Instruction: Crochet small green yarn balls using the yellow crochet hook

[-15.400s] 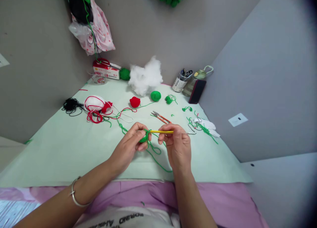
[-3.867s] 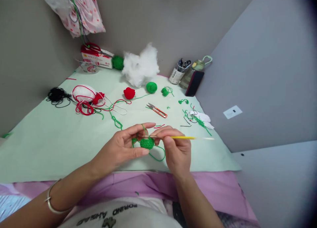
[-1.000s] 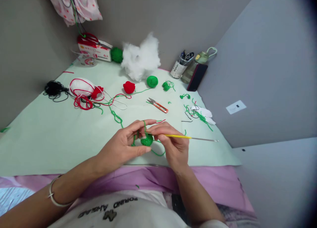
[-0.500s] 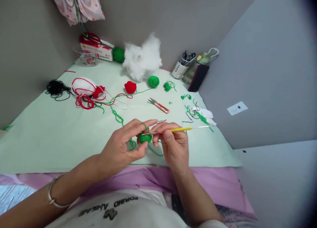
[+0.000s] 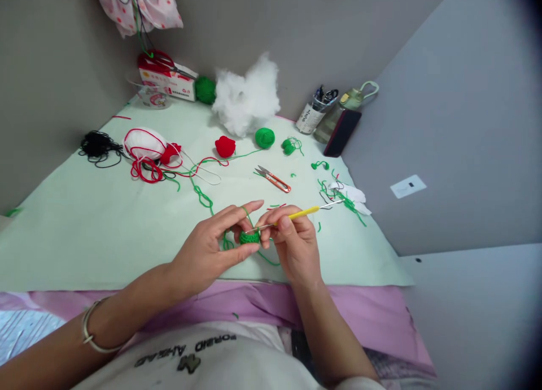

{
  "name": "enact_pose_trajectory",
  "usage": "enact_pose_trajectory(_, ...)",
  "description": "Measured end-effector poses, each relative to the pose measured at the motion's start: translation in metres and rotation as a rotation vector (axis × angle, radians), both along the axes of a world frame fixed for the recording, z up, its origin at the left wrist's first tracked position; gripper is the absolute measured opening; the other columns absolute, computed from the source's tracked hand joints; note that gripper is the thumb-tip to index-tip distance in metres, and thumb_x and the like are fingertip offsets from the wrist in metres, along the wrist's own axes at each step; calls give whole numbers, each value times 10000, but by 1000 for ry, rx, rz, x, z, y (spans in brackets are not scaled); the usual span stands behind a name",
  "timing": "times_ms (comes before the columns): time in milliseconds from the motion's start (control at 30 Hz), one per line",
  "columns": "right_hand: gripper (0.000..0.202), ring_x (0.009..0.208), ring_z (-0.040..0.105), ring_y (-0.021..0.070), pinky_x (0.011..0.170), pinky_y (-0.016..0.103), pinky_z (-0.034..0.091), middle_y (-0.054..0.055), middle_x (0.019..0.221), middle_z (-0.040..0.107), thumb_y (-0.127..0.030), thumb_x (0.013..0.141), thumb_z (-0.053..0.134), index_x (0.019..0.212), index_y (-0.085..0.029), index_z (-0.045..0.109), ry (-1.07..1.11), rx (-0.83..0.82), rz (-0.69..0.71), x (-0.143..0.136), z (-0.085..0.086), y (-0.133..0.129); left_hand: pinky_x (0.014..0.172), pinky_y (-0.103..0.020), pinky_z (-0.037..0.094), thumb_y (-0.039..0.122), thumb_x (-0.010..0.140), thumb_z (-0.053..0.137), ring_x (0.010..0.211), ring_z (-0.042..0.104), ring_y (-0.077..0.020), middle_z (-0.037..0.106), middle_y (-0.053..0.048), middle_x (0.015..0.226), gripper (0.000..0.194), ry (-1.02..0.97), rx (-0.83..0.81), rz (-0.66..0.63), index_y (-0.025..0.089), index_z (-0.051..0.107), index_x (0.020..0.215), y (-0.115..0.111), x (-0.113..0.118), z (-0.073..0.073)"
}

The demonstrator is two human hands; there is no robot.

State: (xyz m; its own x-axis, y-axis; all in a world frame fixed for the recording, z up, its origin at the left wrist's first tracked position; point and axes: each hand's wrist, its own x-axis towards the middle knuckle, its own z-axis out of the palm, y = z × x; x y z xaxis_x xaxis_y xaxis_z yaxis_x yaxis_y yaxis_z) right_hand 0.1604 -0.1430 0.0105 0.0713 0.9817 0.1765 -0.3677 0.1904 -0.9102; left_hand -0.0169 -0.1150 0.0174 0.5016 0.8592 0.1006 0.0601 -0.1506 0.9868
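Between the thumb and fingers of my left hand (image 5: 207, 246) is a small green crochet piece (image 5: 249, 237), cup-like in shape. Green yarn (image 5: 246, 211) loops over the raised left index finger and runs down to the piece. My right hand (image 5: 294, 246) grips a crochet hook (image 5: 305, 213) with a yellow handle, pencil-fashion. Its thin metal tip meets the top edge of the crochet piece; whether it passes through a stitch I cannot tell. The hook's other metal end points up to the right. Slack green yarn trails across the table below and left of the hands.
Orange thread snips (image 5: 274, 179) lie beyond my hands. Farther back are a red yarn ball (image 5: 225, 147), a green yarn ball (image 5: 265, 137) and white stuffing (image 5: 246, 96). Yarn scraps (image 5: 349, 204) lie right. A phone (image 5: 342, 132) leans against a bottle (image 5: 328, 122). Tangled yarn (image 5: 146, 153) sits left.
The hook's rear end has swung up and away from me, so it tilts more steeply. My left thumb has straightened along the crochet piece, and the piece has turned slightly.
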Motion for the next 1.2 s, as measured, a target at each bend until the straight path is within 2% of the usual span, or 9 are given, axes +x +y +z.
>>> enact_pose_trajectory(167, 207, 628, 705, 107, 579, 237, 607, 27, 880, 785, -399, 989, 689, 905, -222, 755, -76, 65, 74, 9, 4, 0, 818, -329, 571, 277, 850, 744, 884, 656, -190, 643, -22, 903, 590, -7, -17, 7, 205, 667, 1430, 1, -2, 7)
enact_pose_trajectory(367, 195, 712, 753, 126, 654, 261, 641, 38, 923, 795, -346, 1028, 633, 959, -222, 766, -186, 119, 154, 19, 14, -2, 854, -342, 572, 266, 829, 771, 897, 643, -185, 639, -16, 904, 594, 20, -21, -6, 207, 682, 1413, 2, -5, 6)
enact_pose_trajectory(700, 205, 786, 760, 147, 746, 297, 637, 39, 932, 781, -265, 1057, 568, 1014, -222, 764, -479, 239, 145, 30, 20, -7, 853, -355, 572, 253, 826, 759, 881, 638, -179, 635, -12, 913, 590, 48, -2, -58, 230, 686, 1411, 7, -6, 7)
enact_pose_trajectory(800, 185, 877, 762, 173, 803, 328, 626, 37, 896, 782, -227, 1054, 565, 1023, -234, 747, -636, 346, 95, 28, 20, -8, 843, -342, 565, 232, 829, 747, 865, 632, -170, 635, -10, 915, 567, 56, 3, -65, 231, 699, 1393, 9, -6, 5)
enact_pose_trajectory(933, 212, 945, 766, 194, 817, 353, 640, 66, 999, 804, -188, 1044, 555, 1159, -263, 717, -908, 554, 0, 22, 16, -14, 826, -321, 554, 243, 828, 769, 859, 622, -167, 639, -7, 911, 540, 37, -30, -25, 242, 718, 1366, 9, -6, 3)
enact_pose_trajectory(1033, 292, 958, 776, 198, 772, 327, 657, 62, 1094, 820, -180, 1025, 576, 1236, -324, 719, -1143, 646, -159, 16, 9, -19, 788, -311, 556, 317, 868, 768, 867, 618, -176, 646, -18, 936, 564, -11, -97, 59, 241, 679, 1420, 3, -4, 3)
enact_pose_trajectory(1100, 335, 956, 782, 196, 800, 322, 669, 34, 1103, 825, -160, 995, 627, 1222, -378, 743, -1247, 672, -291, 10, 3, -23, 801, -312, 557, 363, 919, 727, 901, 615, -185, 646, -30, 972, 541, -42, -115, 113, 246, 660, 1443, -2, -2, 4)
enact_pose_trajectory(1200, 388, 906, 784, 208, 843, 346, 682, 11, 1045, 824, -138, 942, 710, 1195, -427, 771, -1266, 692, -445, 4, -6, -26, 876, -310, 546, 389, 961, 691, 946, 607, -179, 642, -38, 1039, 509, -145, -205, 124, 248, 657, 1449, -10, 1, 5)
